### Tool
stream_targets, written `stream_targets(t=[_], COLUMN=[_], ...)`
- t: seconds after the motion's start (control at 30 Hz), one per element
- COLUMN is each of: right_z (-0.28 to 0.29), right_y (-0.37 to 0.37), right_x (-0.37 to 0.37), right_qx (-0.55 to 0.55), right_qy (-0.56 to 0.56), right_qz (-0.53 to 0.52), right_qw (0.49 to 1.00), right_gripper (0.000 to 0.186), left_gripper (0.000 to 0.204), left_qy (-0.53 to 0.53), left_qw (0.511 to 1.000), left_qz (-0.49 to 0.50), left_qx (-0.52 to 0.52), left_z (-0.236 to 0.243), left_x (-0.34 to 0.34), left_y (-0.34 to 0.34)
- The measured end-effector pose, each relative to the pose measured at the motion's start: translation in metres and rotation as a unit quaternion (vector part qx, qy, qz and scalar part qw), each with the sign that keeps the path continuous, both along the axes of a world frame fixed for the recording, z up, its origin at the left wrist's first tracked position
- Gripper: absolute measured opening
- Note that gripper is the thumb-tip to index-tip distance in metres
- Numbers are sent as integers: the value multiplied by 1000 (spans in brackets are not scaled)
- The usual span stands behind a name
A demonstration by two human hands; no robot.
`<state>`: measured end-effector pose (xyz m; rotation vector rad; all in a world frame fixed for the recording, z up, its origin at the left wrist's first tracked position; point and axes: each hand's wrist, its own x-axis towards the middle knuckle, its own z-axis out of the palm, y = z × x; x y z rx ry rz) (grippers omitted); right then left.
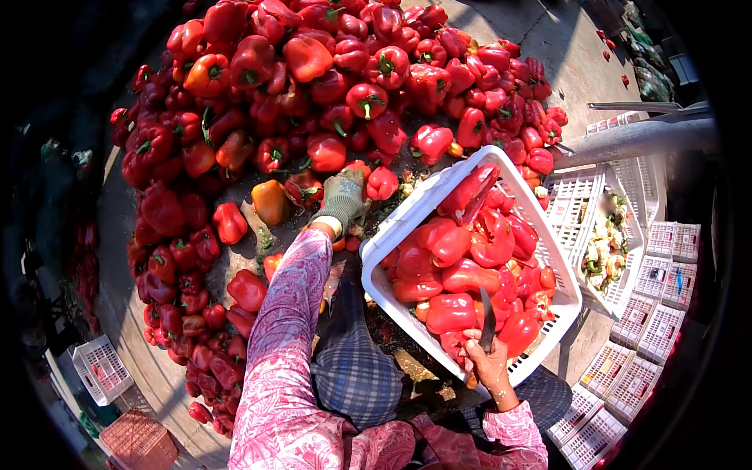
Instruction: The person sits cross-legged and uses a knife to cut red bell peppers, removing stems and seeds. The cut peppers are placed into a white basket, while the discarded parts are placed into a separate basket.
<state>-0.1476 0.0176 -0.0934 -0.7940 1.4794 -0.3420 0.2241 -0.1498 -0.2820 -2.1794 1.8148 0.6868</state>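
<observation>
My left hand (pixel 341 197), in a grey-green glove, reaches into the big pile of red peppers (pixel 309 56), its fingers curled over a red pepper (pixel 356 167); the fingertips are partly hidden. An orange pepper (pixel 270 202) lies to its left. My bare right hand (pixel 484 364) grips a knife (pixel 486 317) with a dark blade pointing up, over the near part of a white plastic basket (pixel 374 276). The basket holds several red peppers (pixel 452 312), some looking cut open.
At the right stand white crates with pale trimmings (pixel 607 247), stacks of smaller crates (pixel 658 329) and a grey pole (pixel 619 137). A white crate (pixel 102 368) and a reddish basket (pixel 139 439) sit at lower left. My plaid-clad knee (pixel 352 364) is below my left hand.
</observation>
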Motion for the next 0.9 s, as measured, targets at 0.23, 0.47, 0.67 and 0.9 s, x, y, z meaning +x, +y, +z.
stream_targets(t=[0.23, 0.47, 0.67, 0.9], right_z=[-5, -7, -15, -14], right_y=[-4, -6, -4, -5], right_x=[-2, 3, 7, 17], right_qx=[2, 23, 27, 25], right_qy=[10, -3, -4, 6], right_qz=[19, -6, -4, 9], right_qw=[1000, 1000, 1000, 1000], right_gripper=[28, 29, 26, 23], left_gripper=[61, 87, 95, 60], left_qy=[99, 150, 310, 384], left_qw=[995, 983, 921, 850], left_qz=[-31, 62, 214, 359], left_qx=[-8, 80, 98, 40], left_z=[-41, -31, -46, -106], left_x=[-25, -41, -34, -50], left_y=[-41, -47, -45, -42])
